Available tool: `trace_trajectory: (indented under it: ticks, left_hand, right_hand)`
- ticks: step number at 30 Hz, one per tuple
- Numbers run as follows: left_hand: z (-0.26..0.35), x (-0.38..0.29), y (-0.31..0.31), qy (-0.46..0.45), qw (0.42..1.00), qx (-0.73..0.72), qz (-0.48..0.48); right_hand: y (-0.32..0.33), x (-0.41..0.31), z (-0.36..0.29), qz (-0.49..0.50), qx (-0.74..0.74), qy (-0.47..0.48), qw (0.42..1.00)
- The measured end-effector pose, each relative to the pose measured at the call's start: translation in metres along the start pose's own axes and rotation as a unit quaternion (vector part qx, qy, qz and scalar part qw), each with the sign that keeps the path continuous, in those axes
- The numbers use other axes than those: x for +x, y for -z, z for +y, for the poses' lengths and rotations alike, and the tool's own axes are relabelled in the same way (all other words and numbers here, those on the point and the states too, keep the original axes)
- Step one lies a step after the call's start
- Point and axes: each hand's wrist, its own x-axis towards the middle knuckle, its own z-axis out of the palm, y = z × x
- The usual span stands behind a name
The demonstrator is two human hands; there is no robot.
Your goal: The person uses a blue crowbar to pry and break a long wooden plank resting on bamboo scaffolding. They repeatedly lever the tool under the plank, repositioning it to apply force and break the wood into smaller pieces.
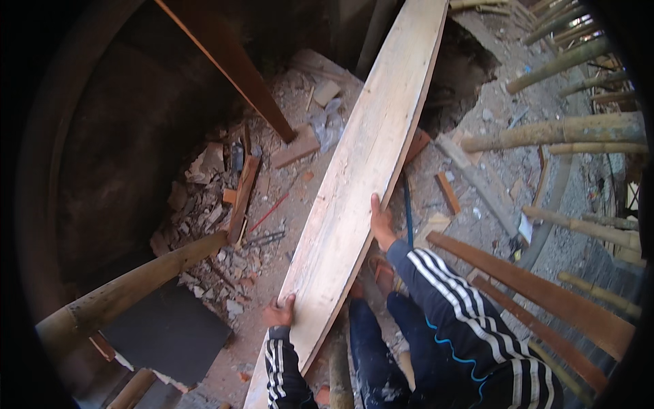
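A long pale wooden plank (352, 168) runs slantwise from the lower left to the top of the view, lifted above the rubble floor. My left hand (279, 312) grips its left edge near the lower end, thumb on the upper face. Farther up, my right hand (382, 223) holds the opposite edge, its thumb also laid over the top. The fingers of both hands are largely hidden under the wood. Both ends of the plank pass out of view or out of clear sight.
Bamboo poles (557, 130) lean along the right side, near brown boards (531, 286). Another bamboo pole (148, 271) and an upright timber (240, 76) stand at left. Broken masonry (209, 204) covers the floor by a dark panel (168, 327). A hole (460, 71) opens beyond the plank.
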Motion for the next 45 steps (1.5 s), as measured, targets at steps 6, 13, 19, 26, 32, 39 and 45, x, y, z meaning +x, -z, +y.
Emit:
trace_trajectory:
  ticks: [6, 13, 19, 26, 32, 39, 45]
  left_hand:
    - [-0.008, 0.02, 0.006, 0.072, 0.996, 0.05, -0.018]
    - [-0.003, 0.021, 0.006, 0.08, 0.994, 0.057, -0.057]
    - [0.013, 0.016, 0.006, -0.024, 0.997, 0.039, 0.063]
    - [0.008, 0.011, 0.009, -0.061, 0.981, 0.16, 0.088]
    - [0.042, 0.006, 0.002, -0.079, 0.985, 0.103, 0.117]
    - [0.116, -0.054, -0.021, -0.121, 0.935, 0.181, 0.281]
    - [0.141, -0.149, -0.119, 0.0, 0.97, 0.033, 0.242]
  right_hand:
    - [-0.015, -0.013, -0.03, -0.026, -0.054, -0.045, 0.997]
    - [-0.004, -0.011, -0.024, -0.06, -0.023, -0.07, 0.995]
    - [0.019, 0.003, -0.027, -0.125, -0.053, 0.05, 0.989]
    - [0.063, -0.006, -0.013, -0.221, 0.131, -0.045, 0.965]
    - [0.169, 0.017, 0.205, -0.137, -0.323, -0.025, 0.936]
    - [0.232, 0.002, 0.346, -0.065, -0.432, -0.191, 0.879]
    - [0.168, 0.064, 0.36, -0.021, -0.423, -0.069, 0.903]
